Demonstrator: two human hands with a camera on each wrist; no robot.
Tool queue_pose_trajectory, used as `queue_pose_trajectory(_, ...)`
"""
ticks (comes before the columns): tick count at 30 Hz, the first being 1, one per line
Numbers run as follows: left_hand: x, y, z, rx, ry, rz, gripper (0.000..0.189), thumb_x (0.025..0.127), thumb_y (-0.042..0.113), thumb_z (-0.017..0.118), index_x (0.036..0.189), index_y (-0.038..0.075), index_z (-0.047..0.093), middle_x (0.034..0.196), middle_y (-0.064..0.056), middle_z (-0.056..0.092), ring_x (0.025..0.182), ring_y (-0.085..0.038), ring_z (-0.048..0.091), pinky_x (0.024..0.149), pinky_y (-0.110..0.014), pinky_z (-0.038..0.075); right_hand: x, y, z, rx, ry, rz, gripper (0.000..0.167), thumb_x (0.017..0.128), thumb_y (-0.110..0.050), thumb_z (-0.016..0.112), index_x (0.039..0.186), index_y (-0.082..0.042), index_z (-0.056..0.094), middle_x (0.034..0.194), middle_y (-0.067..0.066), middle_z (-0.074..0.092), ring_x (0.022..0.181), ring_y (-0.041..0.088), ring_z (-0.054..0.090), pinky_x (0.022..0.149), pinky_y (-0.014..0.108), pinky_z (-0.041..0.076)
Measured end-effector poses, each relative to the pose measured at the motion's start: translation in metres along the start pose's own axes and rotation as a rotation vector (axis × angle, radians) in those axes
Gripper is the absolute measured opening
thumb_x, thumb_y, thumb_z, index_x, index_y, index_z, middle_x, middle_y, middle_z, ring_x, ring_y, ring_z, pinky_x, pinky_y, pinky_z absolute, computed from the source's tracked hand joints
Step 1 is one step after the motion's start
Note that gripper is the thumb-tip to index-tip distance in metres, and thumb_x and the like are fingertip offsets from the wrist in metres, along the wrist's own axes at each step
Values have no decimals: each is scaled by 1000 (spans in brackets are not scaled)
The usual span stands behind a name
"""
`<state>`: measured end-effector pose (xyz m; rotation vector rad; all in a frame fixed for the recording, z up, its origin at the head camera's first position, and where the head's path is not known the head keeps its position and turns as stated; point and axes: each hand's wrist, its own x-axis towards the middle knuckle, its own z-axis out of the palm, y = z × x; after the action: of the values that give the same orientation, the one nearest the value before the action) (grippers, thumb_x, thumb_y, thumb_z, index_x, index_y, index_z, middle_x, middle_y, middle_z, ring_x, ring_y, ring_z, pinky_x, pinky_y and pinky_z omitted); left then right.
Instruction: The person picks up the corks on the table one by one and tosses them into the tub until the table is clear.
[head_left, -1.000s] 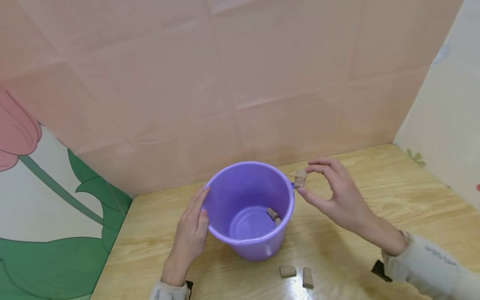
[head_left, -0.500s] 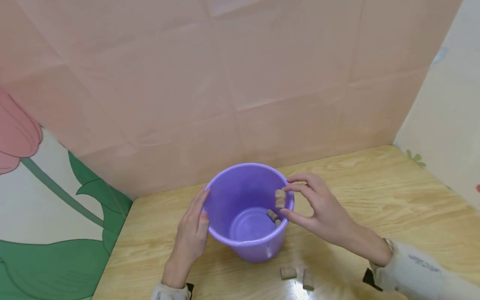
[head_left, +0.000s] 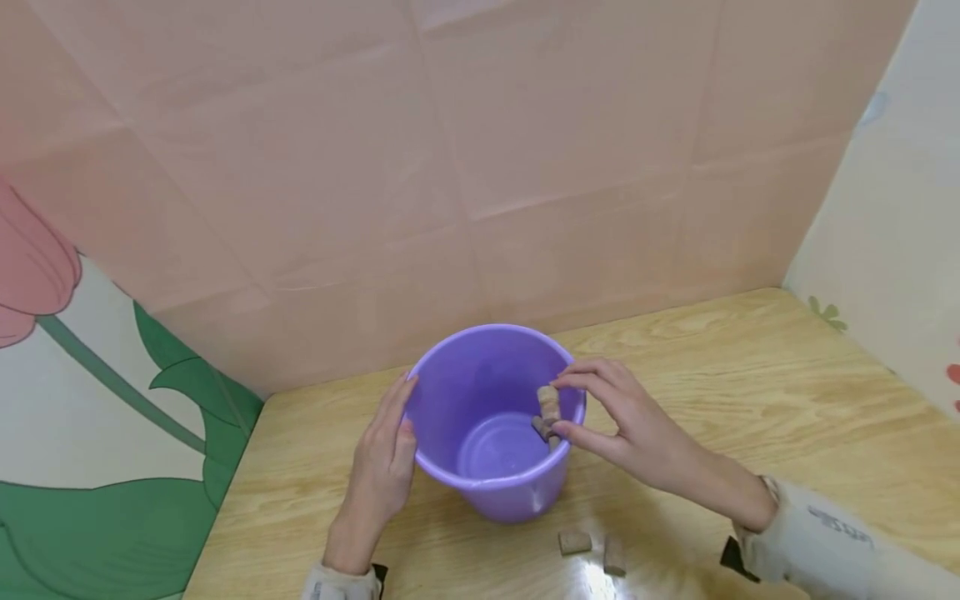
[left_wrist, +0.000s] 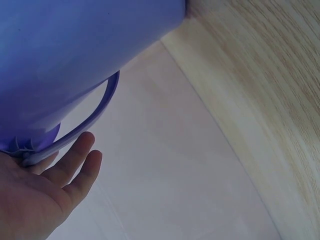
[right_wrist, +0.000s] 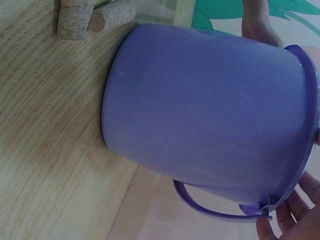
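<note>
You can read no words, numbers or brands here. On your right sleeve [head_left: 810, 546], at about four o'clock in the head view, you see a line of dark marks [head_left: 840, 524] that may be lettering, though it is too blurred to make out. On your left sleeve [head_left: 341, 583], near seven o'clock in the same view, you see a smaller dark mark [head_left: 317, 591], equally illegible, close to the lower edge.
</note>
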<state>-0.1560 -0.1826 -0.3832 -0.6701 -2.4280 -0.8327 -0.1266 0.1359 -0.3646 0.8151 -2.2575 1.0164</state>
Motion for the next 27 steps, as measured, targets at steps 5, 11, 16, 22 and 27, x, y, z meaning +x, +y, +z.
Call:
queue_pose_trajectory(5, 0, 1, -1, -6, -14, -10, 53, 97, 10, 42, 150, 9, 43, 155, -15, 43, 140, -37, 45, 114, -55, 38, -2, 0, 0, 1, -37, 58, 46, 80, -16, 80, 123, -15, 64, 129, 0, 59, 124, 18, 49, 103, 50, 46)
queue_pose_trajectory(11, 0, 1, -2, -2, -25, -30, 53, 97, 10, 42, 150, 10, 43, 155, -15, 43, 140, -36, 45, 114, -54, 38, -3, -1, 0, 6, -57, 81, 46, 82, -17, 79, 125, -15, 63, 133, 1, 57, 127, 19, 47, 105, 52, 44)
queue_pose_trajectory(16, 1, 2, -1, -6, -23, -25, 53, 97, 9, 42, 150, 9, 43, 155, -15, 42, 141, -35, 44, 115, -53, 37, -5, -2, -4, -28, -67, 89, 49, 83, -18, 78, 128, -12, 60, 137, 7, 54, 129, 23, 47, 107, 54, 44)
queue_pose_trajectory(22, 1, 2, -1, -6, -15, -11, 53, 97, 10, 42, 150, 9, 43, 155, -15, 43, 140, -36, 45, 114, -55, 38, -12, 0, -12, -99, -28, 90, 59, 78, -19, 82, 130, -8, 58, 139, 9, 52, 129, 25, 48, 104, 55, 45)
queue_pose_trajectory(27, 0, 2, -2, -6, -23, -31, 54, 96, 10, 42, 150, 10, 43, 155, -14, 43, 141, -35, 44, 114, -54, 38, -23, 5, -17, -157, -25, 74, 60, 76, -21, 84, 129, -10, 60, 134, 8, 54, 126, 26, 50, 99, 54, 47)
